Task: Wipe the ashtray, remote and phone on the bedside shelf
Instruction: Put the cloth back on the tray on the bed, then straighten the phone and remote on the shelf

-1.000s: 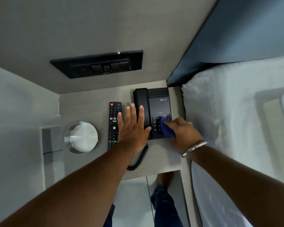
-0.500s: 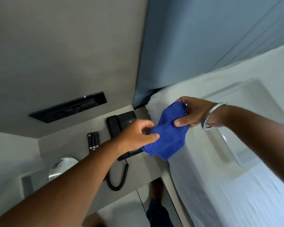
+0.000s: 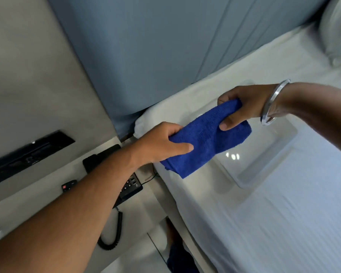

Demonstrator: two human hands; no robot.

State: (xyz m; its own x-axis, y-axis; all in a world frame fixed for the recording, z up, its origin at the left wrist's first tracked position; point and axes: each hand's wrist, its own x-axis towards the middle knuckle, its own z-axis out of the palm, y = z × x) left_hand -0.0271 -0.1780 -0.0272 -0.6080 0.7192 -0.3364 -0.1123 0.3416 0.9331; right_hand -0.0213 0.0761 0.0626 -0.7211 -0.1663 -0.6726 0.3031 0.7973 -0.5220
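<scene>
Your left hand (image 3: 161,142) and right hand (image 3: 244,107) fingers pinch the cloth (image 3: 207,138); it's soft, limp: bunch it between them.

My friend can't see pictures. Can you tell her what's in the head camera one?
Two bare hands, the left hand and the right hand, hold a blue cloth stretched between them above a white bed. Below the left arm, a black phone sits on the bedside shelf.
</scene>
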